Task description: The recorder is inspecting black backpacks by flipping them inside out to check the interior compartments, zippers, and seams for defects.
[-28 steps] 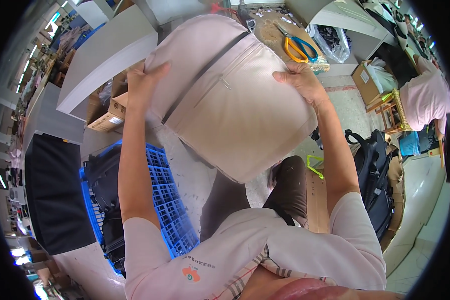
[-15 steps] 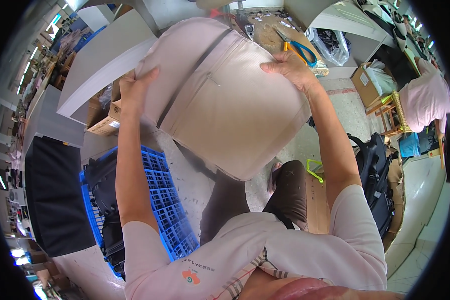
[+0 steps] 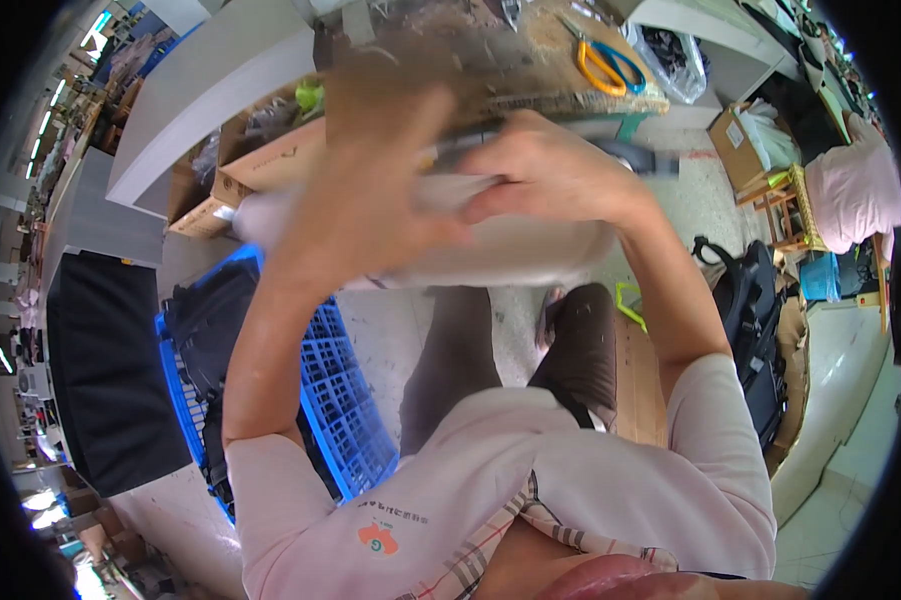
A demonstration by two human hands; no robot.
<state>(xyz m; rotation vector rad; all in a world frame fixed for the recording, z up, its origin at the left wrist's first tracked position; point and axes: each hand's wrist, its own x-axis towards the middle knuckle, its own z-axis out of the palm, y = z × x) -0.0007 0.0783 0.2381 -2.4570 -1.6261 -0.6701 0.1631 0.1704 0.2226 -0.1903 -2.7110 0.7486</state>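
Observation:
A pale beige fabric panel (image 3: 515,250) is now tilted nearly edge-on in front of me, above my knees. My right hand (image 3: 555,170) pinches its upper edge between thumb and fingers. My left hand (image 3: 375,205) is blurred by motion over the left part of the panel. Its thumb and fingers look spread apart, and I see nothing held in them. Scissors (image 3: 610,75) with orange and blue handles lie on the worn bench top (image 3: 545,40) beyond my right hand. The panel's face with its zipper is turned out of sight.
A blue plastic crate (image 3: 345,390) with black bags stands at my left, near hanging black cloth (image 3: 105,370). Open cardboard boxes (image 3: 270,160) sit beyond my left forearm. Black backpacks (image 3: 755,335) lie at my right; another person in pink (image 3: 855,185) is farther right.
The panel has tipped from facing me to nearly edge-on and come lower. My left hand has left its left edge and swung inward; my right hand has moved left and nearer.

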